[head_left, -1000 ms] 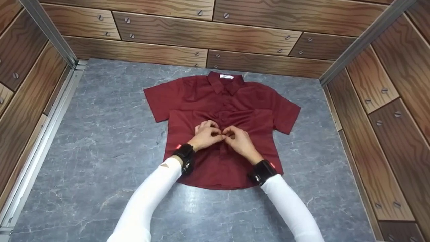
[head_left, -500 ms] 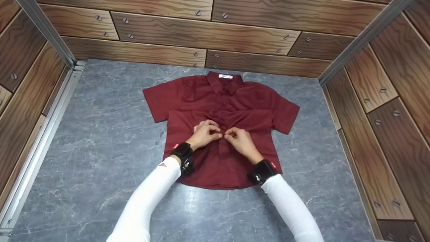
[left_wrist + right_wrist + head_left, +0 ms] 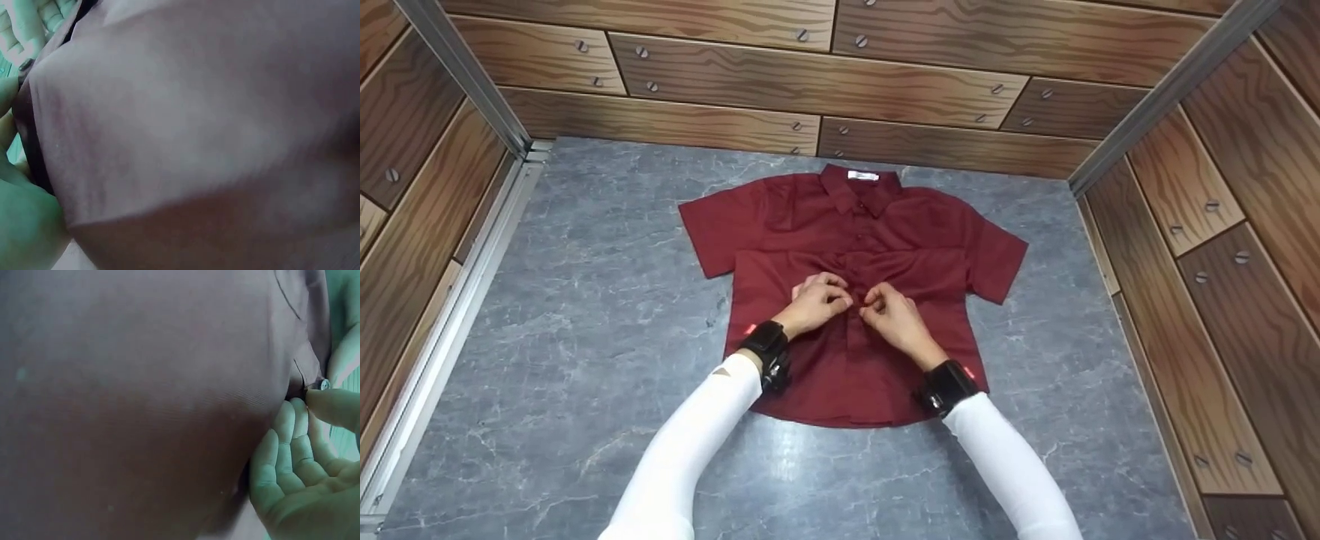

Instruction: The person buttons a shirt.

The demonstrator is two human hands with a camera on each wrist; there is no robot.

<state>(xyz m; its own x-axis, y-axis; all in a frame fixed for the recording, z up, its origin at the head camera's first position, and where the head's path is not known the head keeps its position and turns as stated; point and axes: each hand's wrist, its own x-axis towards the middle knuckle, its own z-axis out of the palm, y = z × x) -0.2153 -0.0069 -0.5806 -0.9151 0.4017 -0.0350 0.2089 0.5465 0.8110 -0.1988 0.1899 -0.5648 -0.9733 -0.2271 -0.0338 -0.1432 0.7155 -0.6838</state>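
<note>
A dark red short-sleeved button shirt (image 3: 802, 382) lies front up, its collar (image 3: 844, 195) toward the back wall. My left hand (image 3: 812, 306) pinches the left side of the front placket about halfway down. Just across the placket, my right hand (image 3: 896, 321) pinches the other side. A small button (image 3: 325, 385) shows right by my right thumb (image 3: 337, 405) in the right wrist view, at the cloth edge. Cloth fills most of the left wrist view, with my left hand (image 3: 28, 219) at its lower left. Whether the button sits in a hole cannot be made out.
Underneath is a grey marbled surface (image 3: 585, 360). Wood-patterned panels (image 3: 720, 75) stand at the back and both sides, with metal rails (image 3: 457, 75) in the corners. Black camera straps (image 3: 949, 386) circle both wrists, over white sleeves (image 3: 682, 450).
My hands were touching at the fingertips one second ago and now stand slightly apart over the placket. The shirt stays in place; the head view has tilted slightly.
</note>
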